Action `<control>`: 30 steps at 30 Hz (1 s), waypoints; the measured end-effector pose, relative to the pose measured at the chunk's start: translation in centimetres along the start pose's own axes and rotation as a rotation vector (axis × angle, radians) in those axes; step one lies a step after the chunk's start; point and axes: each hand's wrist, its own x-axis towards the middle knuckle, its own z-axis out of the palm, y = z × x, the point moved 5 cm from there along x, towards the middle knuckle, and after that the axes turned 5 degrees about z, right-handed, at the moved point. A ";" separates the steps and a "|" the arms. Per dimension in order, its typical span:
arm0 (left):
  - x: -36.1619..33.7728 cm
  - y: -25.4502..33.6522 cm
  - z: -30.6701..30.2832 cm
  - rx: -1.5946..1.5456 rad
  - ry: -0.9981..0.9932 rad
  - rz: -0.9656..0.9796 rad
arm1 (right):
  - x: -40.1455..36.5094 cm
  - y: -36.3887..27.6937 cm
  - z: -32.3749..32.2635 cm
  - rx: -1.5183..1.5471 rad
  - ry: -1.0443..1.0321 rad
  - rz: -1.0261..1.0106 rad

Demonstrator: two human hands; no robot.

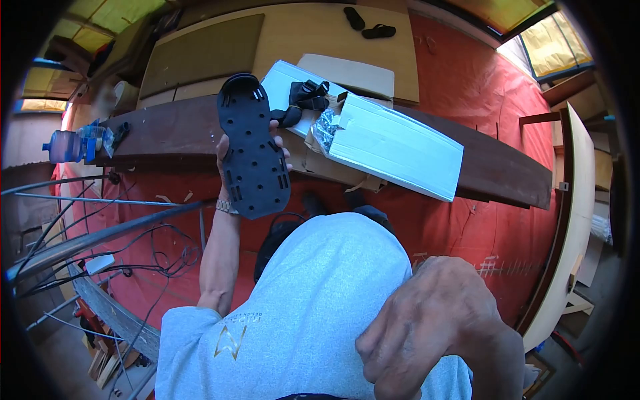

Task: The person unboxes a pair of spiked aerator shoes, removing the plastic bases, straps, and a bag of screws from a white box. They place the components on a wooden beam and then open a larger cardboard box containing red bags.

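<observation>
My left hand (223,157) grips a black lawn aerator sandal sole (252,157) by its sides, fingers showing at its right edge. The sole is raised, its holed face toward me and its heel cup at the top. Close to my chest, my right hand (427,327) is closed with its fingers curled; what is inside, if anything, is hidden. Beyond the sole, black straps with buckles (310,97) lie on a white box piece (283,77). A white carton (397,147) lies beside them, with a clear bag of small metal parts (325,131) at its open end.
The boxes rest on a long dark brown board (180,127). Red sheeting (467,233) covers the floor. At left are metal tubes (100,237), tangled cables (170,250) and a water bottle (65,146). Slippers (379,31) lie on a far wooden panel (313,33).
</observation>
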 end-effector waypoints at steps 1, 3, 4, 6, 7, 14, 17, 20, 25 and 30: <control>-0.1 -0.1 0.0 0.006 0.007 0.002 | -0.1 0.0 0.0 -0.001 -0.004 -0.007; 0.1 -0.1 0.1 0.006 0.014 0.005 | -0.5 0.3 0.0 0.012 -0.026 -0.039; 0.1 -0.2 0.3 0.001 0.017 0.009 | -0.9 0.5 -0.1 0.040 -0.049 -0.046; 0.0 -0.2 0.3 -0.002 0.022 0.014 | -1.8 0.8 -0.2 0.110 -0.100 -0.039; 0.0 -0.2 0.2 0.001 0.021 0.015 | -1.7 0.8 -0.2 0.122 -0.126 -0.019; -0.2 0.0 -0.1 0.013 0.019 0.007 | -1.2 -0.1 0.8 0.038 0.040 0.025; -0.2 0.1 -0.1 -0.003 0.019 0.001 | -1.9 0.7 0.1 0.100 -0.084 -0.026; -0.2 0.0 -0.5 -0.018 -0.012 -0.003 | -1.7 1.0 -0.4 0.111 -0.149 -0.061; -0.5 0.0 -0.5 -0.017 0.012 -0.013 | -1.4 0.1 0.7 0.075 0.047 0.017; -0.2 0.1 -0.6 -0.022 0.010 -0.009 | -1.6 -0.2 -1.4 0.097 -0.186 0.232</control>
